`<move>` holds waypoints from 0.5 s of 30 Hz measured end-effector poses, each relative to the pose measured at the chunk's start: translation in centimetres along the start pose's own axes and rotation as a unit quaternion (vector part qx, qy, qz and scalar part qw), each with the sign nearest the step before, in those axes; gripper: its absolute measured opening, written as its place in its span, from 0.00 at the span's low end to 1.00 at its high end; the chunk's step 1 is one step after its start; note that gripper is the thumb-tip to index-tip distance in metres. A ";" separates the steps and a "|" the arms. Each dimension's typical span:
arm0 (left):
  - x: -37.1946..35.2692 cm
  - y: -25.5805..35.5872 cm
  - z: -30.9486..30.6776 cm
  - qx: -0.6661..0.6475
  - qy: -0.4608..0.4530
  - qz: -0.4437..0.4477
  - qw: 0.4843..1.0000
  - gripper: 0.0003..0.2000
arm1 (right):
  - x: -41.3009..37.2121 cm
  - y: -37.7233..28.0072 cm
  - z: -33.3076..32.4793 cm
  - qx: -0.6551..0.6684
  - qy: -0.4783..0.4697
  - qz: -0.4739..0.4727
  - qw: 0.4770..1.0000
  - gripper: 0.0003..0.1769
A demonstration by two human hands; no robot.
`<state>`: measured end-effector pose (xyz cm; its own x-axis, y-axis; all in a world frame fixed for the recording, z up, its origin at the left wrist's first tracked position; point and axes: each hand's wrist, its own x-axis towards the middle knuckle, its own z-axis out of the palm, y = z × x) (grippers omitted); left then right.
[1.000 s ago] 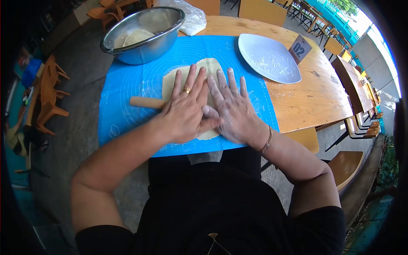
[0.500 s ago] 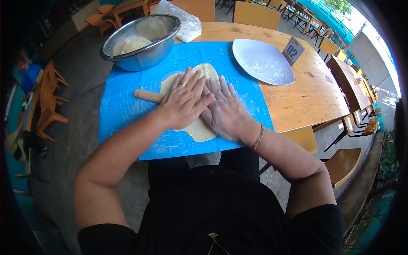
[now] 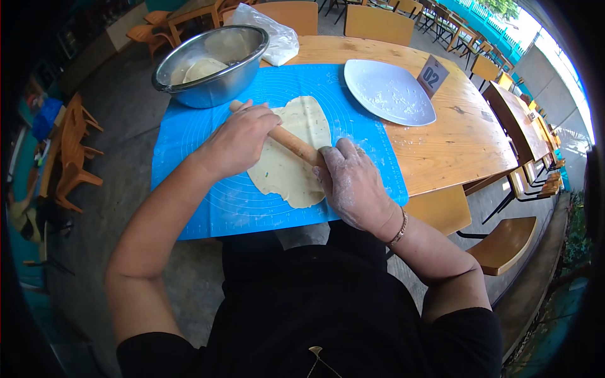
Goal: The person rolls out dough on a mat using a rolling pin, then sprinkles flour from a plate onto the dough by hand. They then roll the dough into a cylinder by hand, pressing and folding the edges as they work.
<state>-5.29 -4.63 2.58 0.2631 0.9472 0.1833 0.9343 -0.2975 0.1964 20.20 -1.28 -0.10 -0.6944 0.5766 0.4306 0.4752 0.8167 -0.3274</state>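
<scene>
A wooden rolling pin (image 3: pixel 295 143) lies slantwise across a flat, uneven sheet of dough (image 3: pixel 287 173) with small green flecks. My left hand (image 3: pixel 242 140) is wrapped round the pin's far left end. Closed on its near right end is my right hand (image 3: pixel 354 183), dusted with flour. Under the dough is a blue silicone mat (image 3: pixel 208 205) printed with rings and marked with flour. Both palms and parts of the pin's ends are hidden by the fingers.
A metal bowl (image 3: pixel 217 94) with pale dough (image 3: pixel 203 69) in it stands at the mat's far left corner, beside a clear plastic bag (image 3: pixel 277 41). A white plate (image 3: pixel 387 94) with flour and a number card (image 3: pixel 432 77) stand on the wooden table (image 3: pixel 457 138) at the right.
My hands were flat and side by side over the pin; now they are apart, gripping its ends. The pin has turned to slope down to the right, and more of the dough shows.
</scene>
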 end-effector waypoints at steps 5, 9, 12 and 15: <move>4.2 -1.3 3.5 -0.098 -0.055 -0.028 0.993 0.27 | -0.5 0.5 0.9 -0.101 -0.030 -0.005 0.994 0.24; 6.8 -0.7 4.7 -0.065 0.035 -0.073 0.995 0.33 | -0.3 1.1 1.9 -0.155 -0.008 -0.011 0.988 0.31; 8.7 -1.6 6.2 0.049 0.065 -0.035 0.996 0.35 | -0.2 1.8 2.1 -0.163 -0.022 0.004 0.986 0.35; 9.9 -1.3 6.4 0.082 0.033 -0.070 0.994 0.35 | -0.3 2.5 2.0 -0.145 -0.021 0.014 0.989 0.39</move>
<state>-2.31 5.93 -2.03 0.1163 0.9666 0.2284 0.9888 -0.1343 0.0648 20.52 0.49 -2.70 -0.6972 0.6031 0.3875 0.6260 0.7756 -0.0807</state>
